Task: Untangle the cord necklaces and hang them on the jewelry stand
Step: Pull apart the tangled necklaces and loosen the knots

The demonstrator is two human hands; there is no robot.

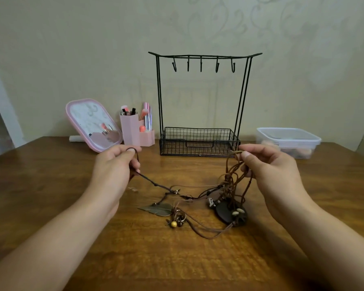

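Observation:
A tangle of brown cord necklaces (200, 196) lies on the wooden table (51, 185), with a metal leaf pendant (158, 208), a dark oval pendant (225, 211) and small beads (173, 223). My left hand (114, 166) pinches a dark cord loop, which runs taut down to the tangle. My right hand (267, 164) pinches several brown cord loops and holds them up above the oval pendant. The black wire jewelry stand (200, 141) stands behind, its several hooks (201, 66) bare.
A pink-framed mirror (72, 114) leans at the back left beside a pink holder with makeup brushes (135, 131). A clear lidded plastic box (288, 139) sits at the back right. The wall runs close behind the stand.

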